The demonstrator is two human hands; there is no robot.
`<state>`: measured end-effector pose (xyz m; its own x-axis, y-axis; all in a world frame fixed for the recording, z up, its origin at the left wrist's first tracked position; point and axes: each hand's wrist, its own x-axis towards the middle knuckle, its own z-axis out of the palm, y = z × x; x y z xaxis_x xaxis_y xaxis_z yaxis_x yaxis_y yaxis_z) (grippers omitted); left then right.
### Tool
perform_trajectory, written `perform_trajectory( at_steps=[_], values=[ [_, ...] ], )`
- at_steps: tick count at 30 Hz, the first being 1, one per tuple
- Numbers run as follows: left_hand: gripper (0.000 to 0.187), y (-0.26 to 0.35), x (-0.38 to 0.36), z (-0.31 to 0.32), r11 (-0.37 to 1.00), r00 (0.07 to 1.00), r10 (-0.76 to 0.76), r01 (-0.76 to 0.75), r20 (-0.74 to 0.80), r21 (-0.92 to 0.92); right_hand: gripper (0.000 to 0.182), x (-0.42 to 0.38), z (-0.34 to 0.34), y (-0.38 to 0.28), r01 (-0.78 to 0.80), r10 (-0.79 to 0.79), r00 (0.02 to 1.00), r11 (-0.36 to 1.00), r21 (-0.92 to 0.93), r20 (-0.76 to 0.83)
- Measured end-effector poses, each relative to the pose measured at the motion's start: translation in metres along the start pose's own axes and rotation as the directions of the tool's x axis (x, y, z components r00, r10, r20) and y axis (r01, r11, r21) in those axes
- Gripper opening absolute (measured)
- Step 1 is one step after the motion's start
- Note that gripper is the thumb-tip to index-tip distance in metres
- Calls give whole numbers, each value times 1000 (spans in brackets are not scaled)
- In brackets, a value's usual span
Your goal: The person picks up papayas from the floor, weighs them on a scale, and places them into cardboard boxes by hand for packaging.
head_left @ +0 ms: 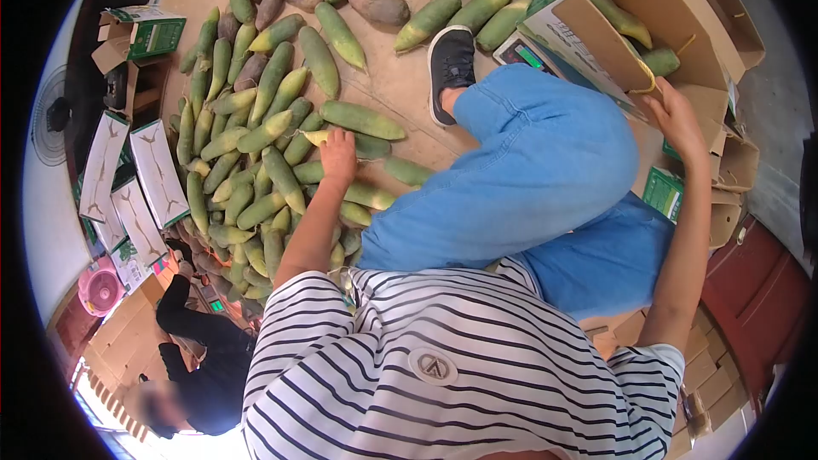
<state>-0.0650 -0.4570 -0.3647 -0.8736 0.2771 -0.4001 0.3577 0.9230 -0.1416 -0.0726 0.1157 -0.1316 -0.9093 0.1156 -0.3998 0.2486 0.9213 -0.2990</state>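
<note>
My left hand point(338, 156) is closed around a green radish point(372, 147) on the left side, its pale yellow tip poking out past the fingers. More green radishes point(277, 175) lie heaped around that hand. On the right, my right hand point(676, 119) is closed at the yellow rope handle point(648, 77) of an open cardboard box point(579, 38); exactly how the fingers hold the cord is partly hidden. Inside the box lie green radishes point(619, 17). Beneath its near corner shows a scale point(520, 53) with a lit green display.
Purplish radishes point(379, 8) lie at the top among green ones. White and green cartons point(158, 175) stand left beside a pink fan point(100, 287). Another person point(200, 349) in dark clothes works at lower left. More open cartons point(733, 162) stand right. My shoe point(452, 68) rests on the floor.
</note>
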Motion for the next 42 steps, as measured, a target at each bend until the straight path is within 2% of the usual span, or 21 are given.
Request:
perform_trajectory(
  at_steps=[5,6,9,10,11,13,15,18,20,21,22,23,24,26,28,30,33,34,37,38,42],
  values=[
    [31,-22,30,8,998,998,-17,21,-56,67,34,-1,-3,-3,-18,18,999,1000,6,36],
    [37,-17,37,-4,1000,998,18,-16,-53,24,34,-1,-3,-4,10,-10,1000,1000,28,22],
    [53,1,67,16,964,967,244,-234,-69,129,34,-4,-3,-6,41,-40,999,998,38,-4],
    [59,14,73,5,943,951,305,-310,61,123,34,-3,-4,-9,16,-16,1000,1000,3,3],
    [55,26,78,5,939,938,313,-329,150,96,34,-4,-5,-8,-17,17,1000,999,-33,6],
    [47,42,84,5,926,882,338,-373,328,48,24,-3,0,2,53,-53,998,999,6,-29],
    [39,52,89,3,928,884,300,-357,358,104,31,-4,1,4,57,-58,997,998,-26,-41],
    [35,51,90,-5,901,884,385,-422,265,99,45,-12,-4,3,115,-116,988,993,-24,-102],
    [38,56,83,-28,905,899,384,-412,210,107,57,-12,-20,-1,119,-116,992,990,70,-40],
    [41,57,76,-35,910,909,378,-400,176,108,50,-17,-29,-8,101,-90,990,990,98,-112],
    [44,54,70,-34,917,921,363,-380,141,122,48,-13,-28,0,178,-149,959,979,103,-241],
    [46,50,65,-33,924,933,345,-357,105,134,46,-16,-36,-7,174,-129,932,979,106,-338],
    [48,45,59,-34,936,939,343,-343,19,76,40,-17,-40,-10,208,-139,898,970,124,-419],
    [52,35,49,-39,948,940,304,-315,-153,-49,46,-25,-55,-24,134,-100,944,987,89,-315],
    [55,29,40,-54,954,952,179,-230,-248,-192,37,-27,-39,-18,135,-165,885,986,-98,-435],
    [55,27,32,-66,907,939,7,-150,-344,-393,34,-33,-27,-17,46,-96,947,985,-166,-306],
    [51,17,36,-66,695,942,-247,9,-227,-719,29,-48,-23,-19,-19,-20,977,983,-184,-210],
    [46,19,39,-64,406,948,-287,-9,-137,-914,28,-51,-22,-18,-26,-12,979,983,-182,-205],
    [43,42,39,-77,318,926,-336,-60,-171,-946,27,-55,-23,-16,-33,-3,981,982,-187,-192],
    [41,54,37,-89,371,924,-326,-68,-199,-926,27,-55,-23,-16,-32,-4,982,982,-188,-187],
    [37,77,52,-114,311,936,-218,-201,-276,-929,27,-59,-23,-17,-17,-15,975,990,-143,-221]
  ],
)
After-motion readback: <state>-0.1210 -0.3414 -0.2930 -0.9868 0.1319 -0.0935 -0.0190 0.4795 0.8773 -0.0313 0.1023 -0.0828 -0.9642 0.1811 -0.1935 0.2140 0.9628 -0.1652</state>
